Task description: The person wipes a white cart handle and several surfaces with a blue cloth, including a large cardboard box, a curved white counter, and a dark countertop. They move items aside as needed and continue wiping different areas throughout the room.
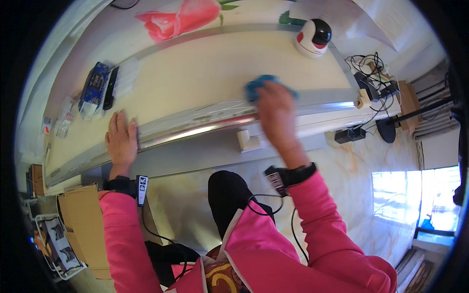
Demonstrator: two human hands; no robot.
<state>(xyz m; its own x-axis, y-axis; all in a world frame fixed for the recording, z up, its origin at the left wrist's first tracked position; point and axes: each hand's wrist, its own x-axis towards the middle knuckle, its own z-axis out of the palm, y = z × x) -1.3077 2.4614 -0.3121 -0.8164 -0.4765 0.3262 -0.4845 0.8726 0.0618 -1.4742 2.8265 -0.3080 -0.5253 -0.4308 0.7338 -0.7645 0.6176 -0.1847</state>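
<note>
My right hand presses a crumpled blue cloth against the cream tabletop, close to its grey front border. Both hand and cloth are blurred. Flat on the table's left front part lies my left hand, fingers apart and holding nothing. Beyond that hand sit a dark blue soft packet, a black bar-shaped object and a clear plastic piece. Each wrist wears a black strap with a small cabled device.
A white-and-black dome camera stands at the back right. Tangled black cables and adapters lie beyond the table's right end. A metal rail runs along the front edge. Clear plastic packaging is at far left; a cardboard box stands below.
</note>
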